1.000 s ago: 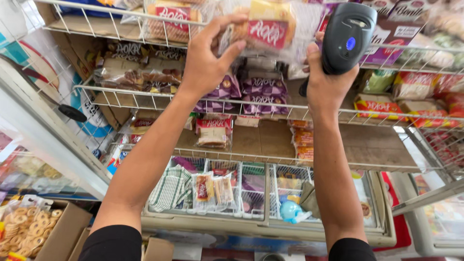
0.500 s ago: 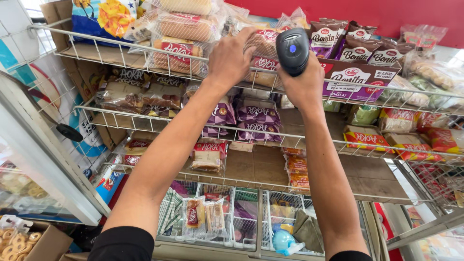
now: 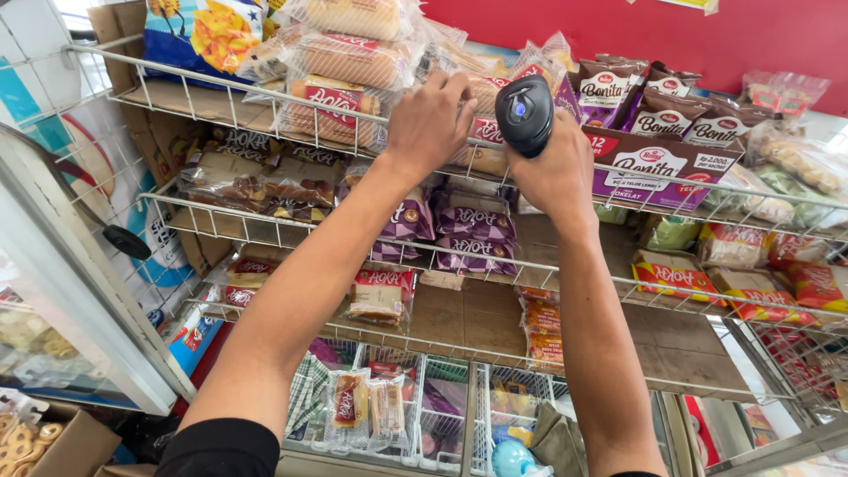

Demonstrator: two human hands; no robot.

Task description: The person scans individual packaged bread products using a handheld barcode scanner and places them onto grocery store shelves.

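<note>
My right hand [image 3: 556, 172] grips a black handheld scanner [image 3: 524, 113], held up at the top wire shelf with its head toward the packs there. My left hand [image 3: 430, 119] reaches beside it and rests its fingers on a clear wrapped bread pack [image 3: 477, 106] on that same shelf; whether it grips the pack is hidden by the hand. Stacked clear bread packs with red labels [image 3: 331, 84] lie just left of my left hand. Brown snack packets [image 3: 649, 102] stand in a purple box right of the scanner.
A white wire rack [image 3: 221, 234] carries three shelves lined with cardboard, holding purple packs [image 3: 473, 225], brown packs [image 3: 252, 181] and red-yellow packs [image 3: 676, 278]. Wire baskets [image 3: 424, 415] sit below. A white frame with a black handle [image 3: 124, 240] stands at left, a cardboard box of ring snacks [image 3: 35, 437] at bottom left.
The view has tilted down, so both hands sit lower in it. The scanner moved left toward my left hand, and the pack my left hand held up now lies on the top shelf.
</note>
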